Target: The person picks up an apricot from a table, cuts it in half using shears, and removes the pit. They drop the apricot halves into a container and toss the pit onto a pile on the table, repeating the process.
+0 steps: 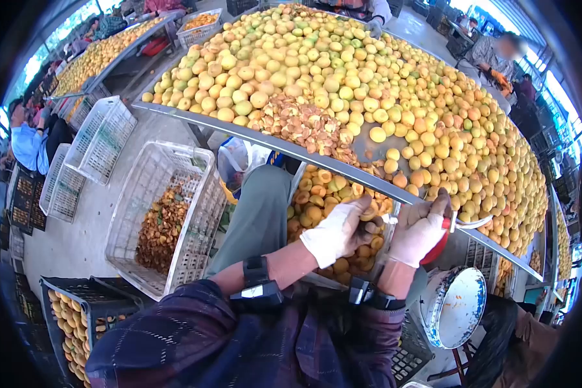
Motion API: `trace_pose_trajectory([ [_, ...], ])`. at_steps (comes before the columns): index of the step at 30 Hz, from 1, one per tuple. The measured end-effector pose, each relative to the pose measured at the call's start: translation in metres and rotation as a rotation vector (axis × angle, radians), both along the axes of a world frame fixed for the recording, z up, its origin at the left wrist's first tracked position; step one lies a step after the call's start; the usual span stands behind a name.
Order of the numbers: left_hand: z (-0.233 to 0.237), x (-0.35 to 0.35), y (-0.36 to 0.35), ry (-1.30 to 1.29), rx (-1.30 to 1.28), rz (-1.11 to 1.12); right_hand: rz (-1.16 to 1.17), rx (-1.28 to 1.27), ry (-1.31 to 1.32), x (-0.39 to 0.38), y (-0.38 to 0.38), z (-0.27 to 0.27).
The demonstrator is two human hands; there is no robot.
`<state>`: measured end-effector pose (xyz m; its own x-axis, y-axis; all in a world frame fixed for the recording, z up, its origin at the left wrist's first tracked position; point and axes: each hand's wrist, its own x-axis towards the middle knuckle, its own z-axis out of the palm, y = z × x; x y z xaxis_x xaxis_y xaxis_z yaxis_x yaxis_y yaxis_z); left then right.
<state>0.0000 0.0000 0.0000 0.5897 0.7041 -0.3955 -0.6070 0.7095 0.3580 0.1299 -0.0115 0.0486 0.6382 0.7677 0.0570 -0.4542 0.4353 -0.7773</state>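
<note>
My left hand, in a white glove with bare fingertips, is closed above a crate of apricot halves. Whatever its curled fingers hold is hidden. Close beside it, my right hand, gloved the same way, grips a knife with a red handle. The knife's curved blade points right, over the edge of the metal table. Whole yellow-orange apricots are heaped across this table. A pile of brown apricot pits lies near its front edge.
A white crate with brown scraps stands on the floor to my left. A black crate of apricots is at lower left, and a white bucket at right. Co-workers sit around, one person across the table.
</note>
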Motion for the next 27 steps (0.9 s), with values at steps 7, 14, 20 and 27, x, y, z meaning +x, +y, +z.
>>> trace_pose_trajectory([
  [7,0.034,-0.018,0.026,0.198,0.536,-0.261,0.534,-0.375,-0.787,0.007,-0.002,-0.001],
  [14,0.041,-0.025,0.041,0.415,0.560,-0.172,0.275,-0.483,-0.428,-0.015,0.011,0.005],
  [20,0.012,-0.004,0.045,0.745,0.709,0.197,-0.094,-0.306,-0.881,-0.038,0.007,-0.021],
  [27,0.016,-0.014,0.035,1.135,1.662,0.306,0.120,-0.517,-0.328,-0.033,-0.008,-0.030],
])
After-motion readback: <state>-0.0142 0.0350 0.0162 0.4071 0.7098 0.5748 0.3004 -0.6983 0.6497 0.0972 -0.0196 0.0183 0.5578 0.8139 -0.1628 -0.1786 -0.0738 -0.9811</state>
